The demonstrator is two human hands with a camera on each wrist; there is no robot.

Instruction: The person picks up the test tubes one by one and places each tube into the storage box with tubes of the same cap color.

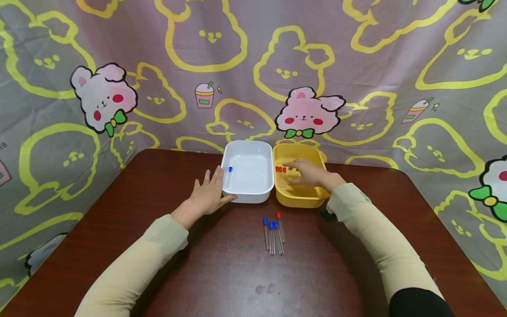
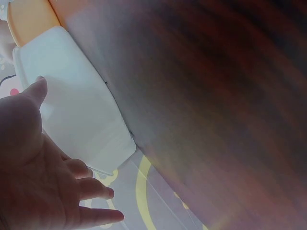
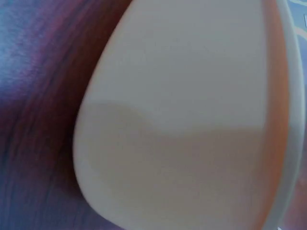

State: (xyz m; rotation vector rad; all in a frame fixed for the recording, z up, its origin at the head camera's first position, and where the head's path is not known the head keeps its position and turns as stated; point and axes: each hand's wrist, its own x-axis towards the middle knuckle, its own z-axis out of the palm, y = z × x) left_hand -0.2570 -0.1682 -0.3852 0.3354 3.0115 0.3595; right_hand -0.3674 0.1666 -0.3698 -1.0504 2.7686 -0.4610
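My left hand rests at the left wall of the white basin, fingers spread and thumb along the front; in the left wrist view the open palm lies beside it. One blue-capped test tube lies in that basin. Inside the yellow basin, my right hand hovers with loosely bent fingers beside several red-capped test tubes, holding none that shows. The right wrist view has only the basin's outer wall; the hand is hidden there.
The two basins stand side by side at the back of the brown table. In front of them lie three blue-capped test tubes and a red-capped test tube, close together. A patterned curtain hangs behind the table.
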